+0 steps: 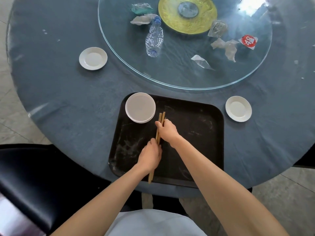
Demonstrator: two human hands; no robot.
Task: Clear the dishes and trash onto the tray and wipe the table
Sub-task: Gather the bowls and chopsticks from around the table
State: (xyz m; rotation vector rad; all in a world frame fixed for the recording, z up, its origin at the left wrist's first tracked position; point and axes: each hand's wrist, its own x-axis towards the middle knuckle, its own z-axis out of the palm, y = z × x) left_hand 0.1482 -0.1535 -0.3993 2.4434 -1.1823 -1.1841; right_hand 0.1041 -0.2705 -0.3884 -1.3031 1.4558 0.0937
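Head view, looking down on a round table (pixel 68 103) under a dark blue cloth. At the near edge lies a black tray (pixel 196 133), scuffed with pale marks. Both hands work over it on one bundle of wooden chopsticks (pixel 158 133) — the left hand (pixel 150 155) grips the bundle low, fingers curled round it, while the right hand (pixel 167 130) grips it higher up, fingers wrapped round the sticks. The bundle runs from near the tray's front rim up toward its far side; its upper ends show above the right hand, its lower ends below the left wrist.

On the tray's far left corner stands a white bowl (pixel 140 107), just beside the upper chopstick ends. Two small white plates sit on the cloth off the tray: the left plate (pixel 93 58) well away toward the far left, the right plate (pixel 238 108) just beside the tray's right rim.

Farther back rests a glass turntable (pixel 170 77) with a yellow centre disc (pixel 187 15). Scattered on the glass — a crushed plastic bottle (pixel 154 37) with a blue cap, crumpled clear wrappers (pixel 225 47), and a red-and-white packet (pixel 248 42). A black chair (pixel 34 176) stands at lower left.
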